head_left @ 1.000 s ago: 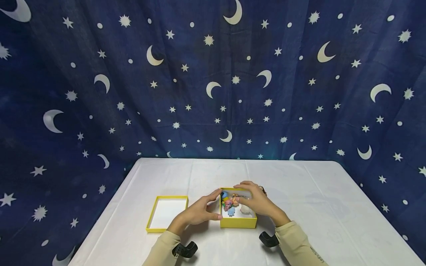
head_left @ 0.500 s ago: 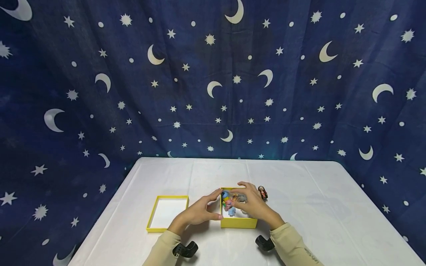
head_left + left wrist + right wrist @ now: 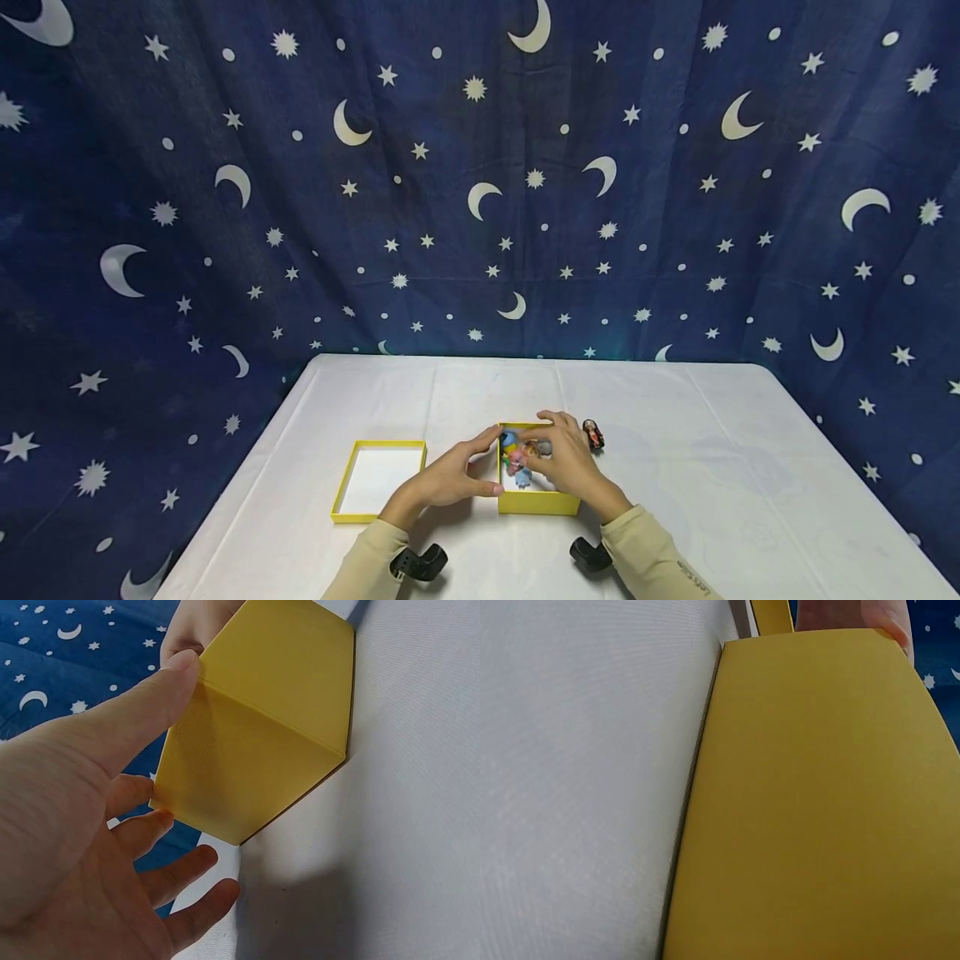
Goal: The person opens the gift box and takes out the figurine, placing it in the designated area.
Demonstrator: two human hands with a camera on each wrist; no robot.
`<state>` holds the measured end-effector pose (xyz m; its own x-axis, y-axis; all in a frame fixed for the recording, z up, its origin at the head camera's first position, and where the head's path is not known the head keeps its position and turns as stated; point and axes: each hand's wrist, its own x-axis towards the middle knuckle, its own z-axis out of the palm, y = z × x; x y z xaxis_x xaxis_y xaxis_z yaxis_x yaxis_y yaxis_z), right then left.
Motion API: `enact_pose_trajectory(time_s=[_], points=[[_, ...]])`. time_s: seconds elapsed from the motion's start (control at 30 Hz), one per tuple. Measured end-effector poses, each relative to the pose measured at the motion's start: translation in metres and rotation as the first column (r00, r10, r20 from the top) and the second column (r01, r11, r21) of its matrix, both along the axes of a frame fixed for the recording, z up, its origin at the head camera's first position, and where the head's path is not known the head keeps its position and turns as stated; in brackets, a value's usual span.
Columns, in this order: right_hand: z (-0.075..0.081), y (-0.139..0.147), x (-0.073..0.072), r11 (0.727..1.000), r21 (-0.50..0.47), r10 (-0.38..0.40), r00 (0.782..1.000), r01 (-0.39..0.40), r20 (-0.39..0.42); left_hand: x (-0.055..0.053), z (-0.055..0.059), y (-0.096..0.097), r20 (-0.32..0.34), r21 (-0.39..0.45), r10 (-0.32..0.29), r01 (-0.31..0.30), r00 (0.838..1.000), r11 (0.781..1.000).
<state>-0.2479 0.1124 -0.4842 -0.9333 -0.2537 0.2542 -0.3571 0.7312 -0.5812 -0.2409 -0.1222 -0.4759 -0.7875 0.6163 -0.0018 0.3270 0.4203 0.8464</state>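
Observation:
An open yellow box [image 3: 538, 502] stands on the white table with several small toy figures inside. Across its left wall my left hand [image 3: 450, 475] holds it, thumb at the near corner and fingertips at the far one; the other fingers spread loosely in the left wrist view. My right hand [image 3: 570, 454] reaches over the box's right side, thumb and fingers down among the figures. Near them show a pink figure [image 3: 516, 459], a light blue figure [image 3: 522, 477] and a grey figure [image 3: 545, 448]. I cannot tell whether the right fingers hold one. The right wrist view shows mostly box wall.
A shallow lid [image 3: 378, 483] with a yellow rim and white inside lies to the left of the box. Behind the right hand, a small dark-haired doll figure [image 3: 593, 435] in red and black lies on the table. A starry blue curtain [image 3: 480, 250] hangs behind.
My right hand has moved left and deeper over the figures, uncovering the doll figure behind it. The left hand and the box keep their places.

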Motion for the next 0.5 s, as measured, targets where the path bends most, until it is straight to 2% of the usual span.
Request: enact_pose_trajectory(time_s=[0.5], points=[[-0.0003, -0.0017, 0.001, 1.0, -0.023, -0.009, 1.0, 0.009, -0.008, 0.0003, -0.0009, -0.0007, 0.001, 0.007, -0.001, 0.001, 1.0, 1.0]])
